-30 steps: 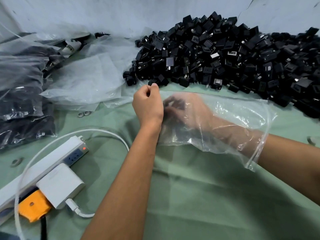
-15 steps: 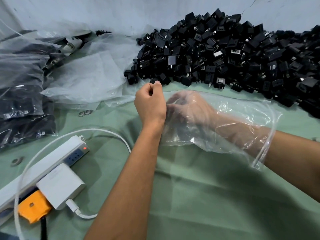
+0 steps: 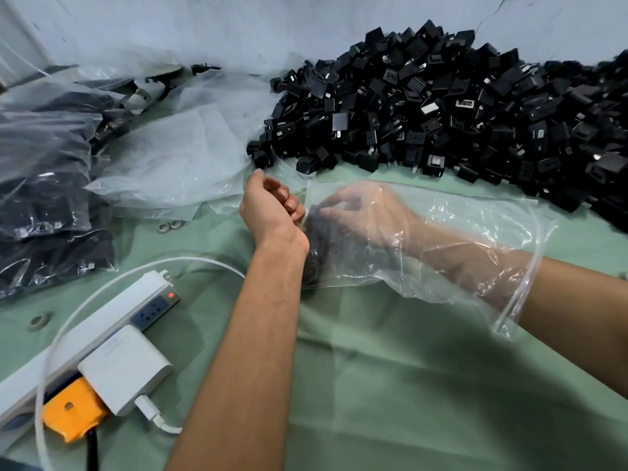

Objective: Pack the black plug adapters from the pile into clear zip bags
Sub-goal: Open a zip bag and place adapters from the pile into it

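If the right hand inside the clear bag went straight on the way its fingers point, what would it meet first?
The right hand points left, deeper into the clear bag. It would probably first meet the dark adapters at the bag's closed end, with the left hand just outside; depth is unclear.

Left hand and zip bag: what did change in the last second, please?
The left hand turned palm-up, fingers still curled at the closed end of the clear zip bag. The right hand stays deep inside the bag, and dark adapters now show at its fingertips. The adapter pile and power strip stayed put.
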Demonstrator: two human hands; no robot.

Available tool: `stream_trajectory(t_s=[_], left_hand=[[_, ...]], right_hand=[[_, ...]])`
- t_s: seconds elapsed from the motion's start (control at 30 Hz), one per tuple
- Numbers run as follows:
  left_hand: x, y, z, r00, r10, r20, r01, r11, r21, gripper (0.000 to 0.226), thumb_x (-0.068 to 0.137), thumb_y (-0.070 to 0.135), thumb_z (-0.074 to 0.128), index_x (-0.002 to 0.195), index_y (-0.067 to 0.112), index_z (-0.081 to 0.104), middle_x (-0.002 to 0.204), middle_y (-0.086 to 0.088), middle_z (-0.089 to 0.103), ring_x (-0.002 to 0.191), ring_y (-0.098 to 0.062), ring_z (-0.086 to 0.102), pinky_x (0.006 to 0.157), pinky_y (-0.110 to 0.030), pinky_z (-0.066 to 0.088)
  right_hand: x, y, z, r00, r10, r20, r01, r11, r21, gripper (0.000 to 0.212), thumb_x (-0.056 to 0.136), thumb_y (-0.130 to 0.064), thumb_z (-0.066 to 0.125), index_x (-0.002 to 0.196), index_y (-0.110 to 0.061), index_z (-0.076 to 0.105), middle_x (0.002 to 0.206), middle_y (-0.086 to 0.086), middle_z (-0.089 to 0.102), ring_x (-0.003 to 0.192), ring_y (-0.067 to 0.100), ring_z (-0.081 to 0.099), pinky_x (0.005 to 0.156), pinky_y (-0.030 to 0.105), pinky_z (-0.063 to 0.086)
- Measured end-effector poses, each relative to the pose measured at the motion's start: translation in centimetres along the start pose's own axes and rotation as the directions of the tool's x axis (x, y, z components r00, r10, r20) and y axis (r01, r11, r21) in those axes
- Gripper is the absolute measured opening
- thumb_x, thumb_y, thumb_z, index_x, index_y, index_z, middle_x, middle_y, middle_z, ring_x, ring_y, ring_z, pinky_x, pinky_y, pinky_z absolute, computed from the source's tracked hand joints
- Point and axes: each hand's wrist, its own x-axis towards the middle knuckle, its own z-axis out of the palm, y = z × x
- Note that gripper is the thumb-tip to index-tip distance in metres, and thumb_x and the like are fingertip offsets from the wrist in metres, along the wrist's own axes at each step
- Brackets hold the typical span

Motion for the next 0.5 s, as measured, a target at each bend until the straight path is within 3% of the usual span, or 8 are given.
stream_trajectory(t_s=[0.07, 0.13, 0.2, 0.27, 0.4, 0.5], left_hand=[[-0.1, 0.3, 0.1, 1.000, 0.014, 0.026, -0.014, 1.000, -0.005, 0.036, 0.103, 0.026, 0.047, 0.067, 0.020, 0.044, 0.047, 0.007, 0.035, 0.037, -0.009, 0.027, 0.035, -0.021, 0.019], [-0.3, 0.4, 0.1, 0.999, 0.022, 0.038, -0.022, 1.000, -0.002, 0.036, 0.103, 0.026, 0.047, 0.067, 0.020, 0.045, 0.048, 0.007, 0.036, 0.038, -0.009, 0.027, 0.036, -0.021, 0.019], [-0.4, 0.4, 0.1, 0.999, 0.028, 0.038, -0.028, 1.000, -0.004, 0.036, 0.103, 0.026, 0.047, 0.067, 0.020, 0.045, 0.048, 0.007, 0.036, 0.039, -0.009, 0.027, 0.036, -0.021, 0.019], [-0.3, 0.4, 0.1, 0.999, 0.038, 0.036, -0.038, 0.999, -0.002, 0.036, 0.102, 0.025, 0.047, 0.067, 0.020, 0.045, 0.048, 0.007, 0.036, 0.038, -0.009, 0.027, 0.036, -0.021, 0.019], [-0.3, 0.2, 0.0, 0.998, 0.045, 0.039, -0.046, 0.999, 0.025, 0.035, 0.103, 0.026, 0.047, 0.068, 0.019, 0.044, 0.049, 0.006, 0.036, 0.038, -0.009, 0.027, 0.036, -0.021, 0.018], [-0.3, 0.2, 0.0, 0.998, 0.041, 0.053, -0.042, 0.999, 0.029, 0.036, 0.103, 0.027, 0.047, 0.068, 0.019, 0.045, 0.050, 0.006, 0.037, 0.039, -0.009, 0.027, 0.036, -0.021, 0.017]], right_hand=[[0.0, -0.1, 0.0, 1.000, 0.012, 0.014, -0.011, 1.000, -0.025, 0.028, 0.099, -0.041, 0.064, 0.111, -0.020, 0.077, 0.096, -0.002, 0.075, 0.086, 0.011, 0.066, 0.085, 0.031, 0.053], [-0.1, 0.0, -0.4, 0.998, 0.020, 0.060, -0.023, 0.999, 0.037, 0.034, 0.099, -0.043, 0.063, 0.117, -0.016, 0.075, 0.100, 0.003, 0.076, 0.084, 0.017, 0.068, 0.081, 0.032, 0.055], [-0.4, 0.4, -1.0, 0.989, 0.016, 0.145, -0.038, 0.988, 0.148, 0.036, 0.098, -0.038, 0.067, 0.122, -0.012, 0.071, 0.093, -0.004, 0.072, 0.073, 0.005, 0.064, 0.069, 0.019, 0.054], [-0.6, 1.1, -1.6, 0.981, -0.007, 0.191, -0.033, 0.978, 0.207, 0.038, 0.095, -0.030, 0.073, 0.127, -0.011, 0.069, 0.093, -0.012, 0.067, 0.074, -0.006, 0.060, 0.070, 0.010, 0.049], [-0.4, 1.1, -1.4, 0.984, -0.068, 0.162, 0.052, 0.994, 0.101, 0.038, 0.092, -0.031, 0.076, 0.125, -0.014, 0.070, 0.083, -0.019, 0.062, 0.065, -0.019, 0.057, 0.062, 0.000, 0.042], [-0.3, 0.9, -1.1, 0.986, -0.079, 0.146, 0.071, 0.996, 0.061, 0.048, 0.089, -0.038, 0.077, 0.133, -0.021, 0.065, 0.092, -0.023, 0.060, 0.075, -0.019, 0.054, 0.068, -0.003, 0.040]])
